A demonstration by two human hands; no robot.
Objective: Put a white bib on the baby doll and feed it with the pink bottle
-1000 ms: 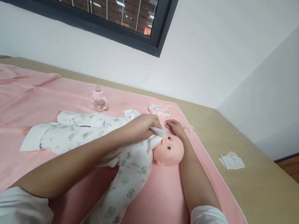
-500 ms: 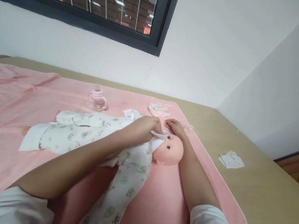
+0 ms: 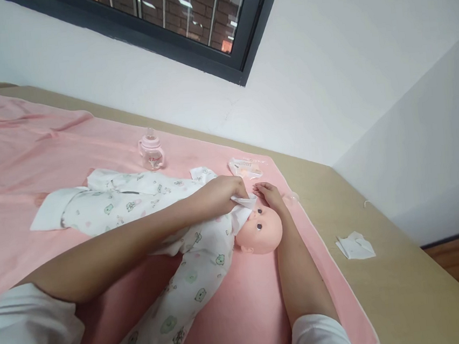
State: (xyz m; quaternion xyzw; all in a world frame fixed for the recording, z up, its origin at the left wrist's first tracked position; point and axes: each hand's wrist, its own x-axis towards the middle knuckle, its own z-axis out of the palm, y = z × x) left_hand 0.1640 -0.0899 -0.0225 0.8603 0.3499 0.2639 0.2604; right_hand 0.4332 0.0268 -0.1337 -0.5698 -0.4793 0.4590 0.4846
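A baby doll (image 3: 266,233) lies on its back on a pink blanket (image 3: 243,311), its head to the right. It wears a white printed outfit (image 3: 142,196). My left hand (image 3: 225,191) is closed at the doll's chin, pinching a thin white cloth (image 3: 243,208) over its mouth and neck; whether this is a tissue or part of the clothing I cannot tell. My right hand (image 3: 268,192) rests just beyond the doll's head, fingers stretched out and holding nothing; its forearm runs close along the crown.
A pink-lidded baby bottle (image 3: 152,153) stands behind the doll's body. A clear plastic packet (image 3: 246,167) lies beyond my hands. On the wooden table (image 3: 403,285) at right is a folded white tissue (image 3: 355,246). A wall with a dark-framed window (image 3: 239,65) rises behind.
My left hand has lifted very slightly, with the white cloth still pinched, and a bit more of the doll's mouth area shows. My right hand has stayed in place.
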